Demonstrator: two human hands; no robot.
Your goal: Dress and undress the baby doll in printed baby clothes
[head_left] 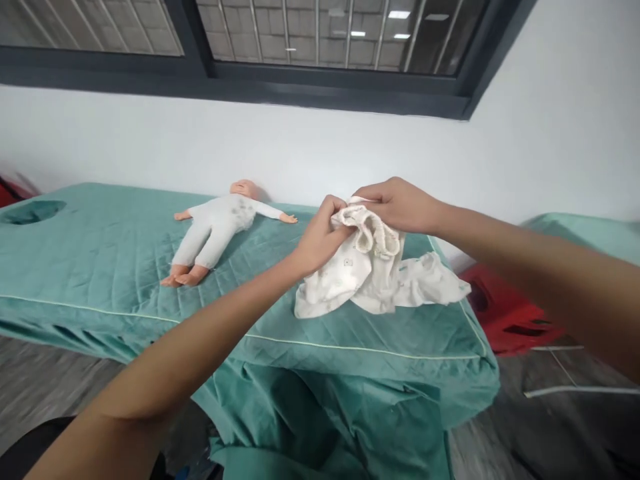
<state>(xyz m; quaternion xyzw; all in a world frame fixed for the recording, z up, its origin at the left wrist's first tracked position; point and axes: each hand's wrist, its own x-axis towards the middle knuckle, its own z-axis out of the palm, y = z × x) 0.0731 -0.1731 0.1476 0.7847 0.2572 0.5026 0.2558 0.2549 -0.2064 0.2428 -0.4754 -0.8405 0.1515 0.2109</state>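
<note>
Twice pinched, by left hand (320, 243) and right hand (400, 203) close together, at the gathered edge of white cloth (333, 287) over a green bed (100, 247), beyond a doll's (213, 223) outstretched arm; probably light, soft, limp, hardly fragile, best held by that bunched edge

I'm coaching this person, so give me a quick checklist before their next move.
1. Left hand gripping the white garment: ok.
2. Right hand gripping it too: ok.
3. Garment spread flat: not ok, it is bunched between the hands.
4. Doll lying on the green bed, clear of both hands: ok.
5. White cloth beside the garment being a separate piece: cannot tell.
</note>
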